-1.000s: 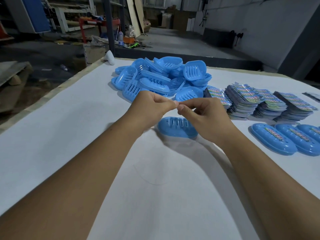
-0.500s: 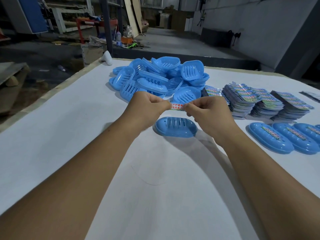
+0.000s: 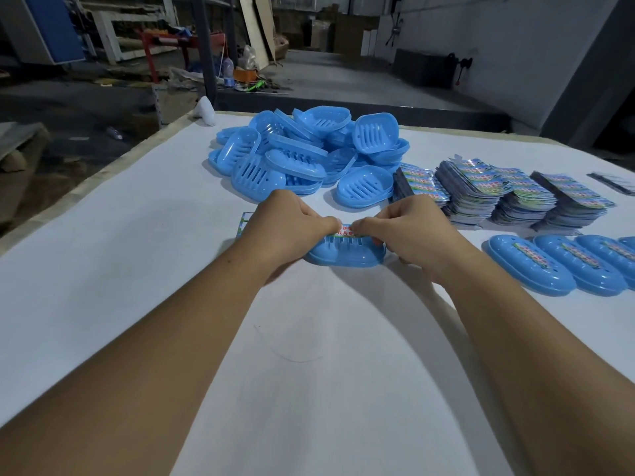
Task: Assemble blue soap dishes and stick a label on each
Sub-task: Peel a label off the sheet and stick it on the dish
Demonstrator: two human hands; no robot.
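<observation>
A label (image 3: 344, 231) is being stretched between two hands just above an assembled blue soap dish (image 3: 345, 253), which is lying slotted side up on the white desk (image 3: 137, 269), near its middle. One end of the label is being pinched by the fingers and thumb of the left hand (image 3: 288, 225), and the other end is being pinched by the right hand (image 3: 405, 231); both grips are clamped on the label. A second printed strip (image 3: 244, 224) is partly showing behind the left hand.

The label is judged to be thin, limp and sticky, so it is best being held by its very ends and kept taut, to stop it curling onto itself. The dish is judged to be light, stiff, smooth plastic that could slide when pressed, so steadying it by its rim is being advised.

Behind the hands, a heap of loose dish parts (image 3: 305, 156) is lying. To the right, stacks of label sheets (image 3: 494, 194) are standing, and in front of them a row of finished dishes (image 3: 556, 266) with labels already on.

Compared with half a second ago, the hands are being brought lower: the label was then being held clear above the dish, and now it is nearly touching the slotted top. A second ago, the label was barely showing between the fingertips.
</observation>
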